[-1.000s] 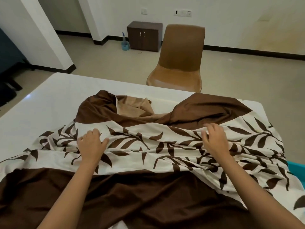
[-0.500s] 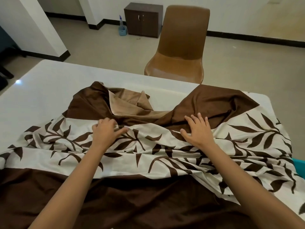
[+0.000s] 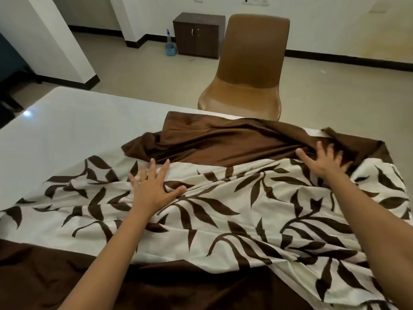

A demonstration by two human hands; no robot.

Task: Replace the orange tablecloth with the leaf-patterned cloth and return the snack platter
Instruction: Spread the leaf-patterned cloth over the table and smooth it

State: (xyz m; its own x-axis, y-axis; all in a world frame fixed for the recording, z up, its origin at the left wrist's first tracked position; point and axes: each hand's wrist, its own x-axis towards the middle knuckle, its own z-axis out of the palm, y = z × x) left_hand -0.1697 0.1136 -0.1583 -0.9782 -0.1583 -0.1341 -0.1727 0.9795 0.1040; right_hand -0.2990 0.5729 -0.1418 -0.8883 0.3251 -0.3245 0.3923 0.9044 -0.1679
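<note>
Far brown border of cream leaf-patterned cloth now unfolded across white desk. Left hand, right hand splayed flat, pressing it. Spreading unfinished.

Right hand partly motion-blurred; leaf-patterned cloth cropped at bottom edge.

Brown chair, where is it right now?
Head view: the brown chair stands beyond the far edge of the table, right of centre, the dark cabinet behind it on the left.
</note>
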